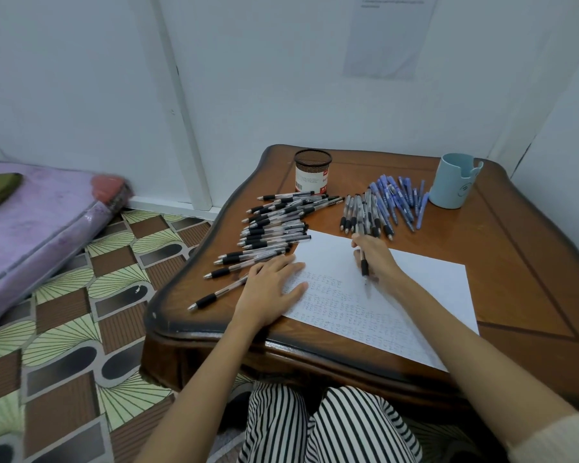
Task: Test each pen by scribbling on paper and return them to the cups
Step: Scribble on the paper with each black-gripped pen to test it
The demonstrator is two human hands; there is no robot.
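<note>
A white sheet of paper (415, 289) with rows of small scribbles lies on the wooden table (515, 262). My right hand (378, 259) grips a black-grip pen (364, 267), tip down on the sheet. My left hand (274, 289) rests flat on the paper's left edge. Left of the sheet is a large pile of black-grip pens (268, 228). Behind the sheet lie a smaller group of black-grip pens (361, 212) and several blue pens (401, 198). A black mesh cup (312, 172) and a light blue cup (453, 180) stand at the back.
The table's near edge (281, 349) is just above my striped-trousered knees (331, 426). A purple mattress (30, 228) lies on the patterned floor (81, 329) to the left. White walls close off the back and right.
</note>
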